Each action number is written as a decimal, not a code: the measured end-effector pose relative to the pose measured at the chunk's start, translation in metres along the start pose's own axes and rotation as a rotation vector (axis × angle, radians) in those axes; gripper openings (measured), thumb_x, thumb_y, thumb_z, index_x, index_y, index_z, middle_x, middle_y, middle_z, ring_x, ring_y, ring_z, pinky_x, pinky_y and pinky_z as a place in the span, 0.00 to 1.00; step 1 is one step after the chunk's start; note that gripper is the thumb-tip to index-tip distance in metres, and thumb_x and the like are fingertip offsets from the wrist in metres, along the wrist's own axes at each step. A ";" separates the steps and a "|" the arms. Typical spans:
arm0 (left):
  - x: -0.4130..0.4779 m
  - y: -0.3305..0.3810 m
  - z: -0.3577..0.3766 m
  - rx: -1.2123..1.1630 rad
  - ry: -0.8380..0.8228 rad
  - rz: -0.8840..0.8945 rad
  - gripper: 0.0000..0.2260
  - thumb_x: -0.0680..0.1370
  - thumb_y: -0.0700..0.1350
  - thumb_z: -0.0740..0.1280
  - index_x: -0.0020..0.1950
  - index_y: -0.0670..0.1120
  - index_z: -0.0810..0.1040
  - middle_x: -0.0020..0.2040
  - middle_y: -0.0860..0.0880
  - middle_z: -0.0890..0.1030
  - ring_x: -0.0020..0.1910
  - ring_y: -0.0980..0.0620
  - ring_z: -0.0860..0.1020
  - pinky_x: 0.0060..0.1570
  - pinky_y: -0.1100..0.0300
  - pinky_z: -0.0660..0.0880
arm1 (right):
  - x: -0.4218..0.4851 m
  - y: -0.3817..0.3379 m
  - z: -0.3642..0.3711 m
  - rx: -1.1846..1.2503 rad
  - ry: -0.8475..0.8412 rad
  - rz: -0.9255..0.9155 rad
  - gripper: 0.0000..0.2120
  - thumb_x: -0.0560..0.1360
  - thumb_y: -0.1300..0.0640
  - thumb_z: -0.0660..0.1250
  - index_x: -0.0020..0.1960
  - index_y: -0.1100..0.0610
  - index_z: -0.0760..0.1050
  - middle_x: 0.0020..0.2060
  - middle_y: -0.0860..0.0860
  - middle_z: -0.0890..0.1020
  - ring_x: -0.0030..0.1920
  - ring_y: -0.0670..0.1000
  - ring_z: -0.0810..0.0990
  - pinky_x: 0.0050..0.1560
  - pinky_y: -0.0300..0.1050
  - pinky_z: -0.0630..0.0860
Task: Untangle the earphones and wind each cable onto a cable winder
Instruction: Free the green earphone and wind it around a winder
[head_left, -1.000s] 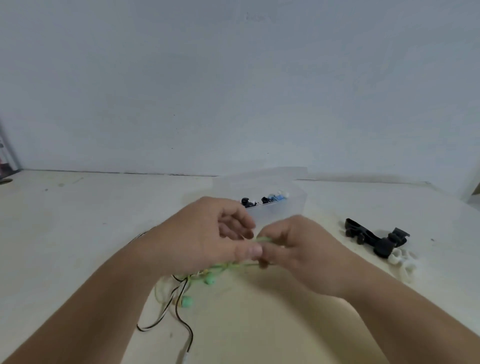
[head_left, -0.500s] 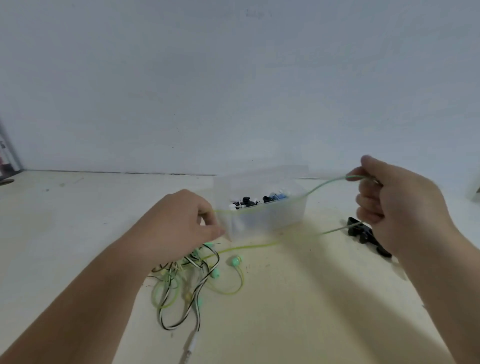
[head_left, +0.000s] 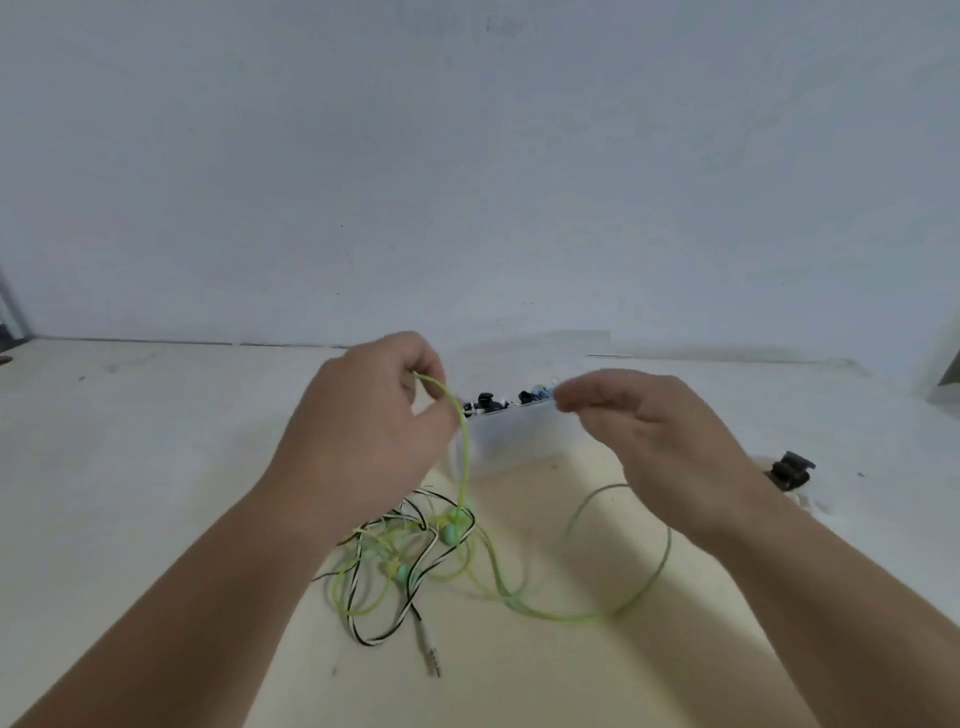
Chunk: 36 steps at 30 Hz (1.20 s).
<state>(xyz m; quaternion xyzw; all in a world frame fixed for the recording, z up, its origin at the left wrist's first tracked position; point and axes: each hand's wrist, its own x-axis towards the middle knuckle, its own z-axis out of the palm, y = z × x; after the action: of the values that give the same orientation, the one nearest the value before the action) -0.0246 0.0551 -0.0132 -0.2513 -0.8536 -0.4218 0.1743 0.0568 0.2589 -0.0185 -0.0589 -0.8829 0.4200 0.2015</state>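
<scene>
My left hand (head_left: 369, 431) pinches the green earphone cable (head_left: 464, 447) above the table. The cable drops from its fingers to a teal earbud (head_left: 450, 532). Below lies a tangle of green cable and a black-and-white striped cable (head_left: 410, 571) with a metal jack plug (head_left: 430, 656). A long loop of the green cable (head_left: 613, 613) runs to the right under my right hand (head_left: 649, 441). That hand hovers with its fingers extended toward the left and holds nothing.
A clear plastic box (head_left: 511, 436) with small black, white and blue pieces stands behind my hands. Black cable winders (head_left: 789, 470) and a white one (head_left: 802, 501) lie at the right. A wall closes off the table's far edge.
My right hand let go of the green cable it had stretched to the right and came back toward the centre. My left hand rose, still pinching the cable. The freed cable fell in a loop on the table.
</scene>
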 end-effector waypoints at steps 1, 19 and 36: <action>-0.003 0.003 0.003 0.006 -0.044 0.024 0.05 0.70 0.47 0.71 0.38 0.55 0.76 0.23 0.56 0.69 0.26 0.56 0.67 0.35 0.58 0.68 | -0.004 -0.006 0.002 0.238 -0.054 0.007 0.11 0.80 0.58 0.62 0.52 0.51 0.83 0.48 0.44 0.86 0.53 0.42 0.82 0.56 0.35 0.72; -0.022 0.018 0.028 -0.291 -0.452 -0.008 0.16 0.74 0.44 0.64 0.59 0.57 0.79 0.55 0.58 0.82 0.45 0.65 0.82 0.50 0.65 0.77 | -0.004 -0.001 -0.001 0.224 -0.302 0.314 0.08 0.80 0.60 0.66 0.45 0.63 0.79 0.36 0.57 0.86 0.34 0.53 0.83 0.39 0.46 0.77; -0.022 0.008 0.028 0.389 -0.507 0.056 0.10 0.73 0.40 0.65 0.45 0.56 0.76 0.40 0.57 0.78 0.43 0.56 0.78 0.38 0.61 0.73 | -0.019 -0.019 0.026 -0.239 -0.257 -0.117 0.09 0.74 0.47 0.70 0.53 0.47 0.82 0.41 0.40 0.83 0.43 0.40 0.80 0.48 0.39 0.77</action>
<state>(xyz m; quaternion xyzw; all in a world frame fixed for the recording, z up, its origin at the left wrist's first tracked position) -0.0042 0.0759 -0.0356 -0.3337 -0.9272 -0.1696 0.0124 0.0643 0.2228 -0.0244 0.0229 -0.9470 0.3036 0.1027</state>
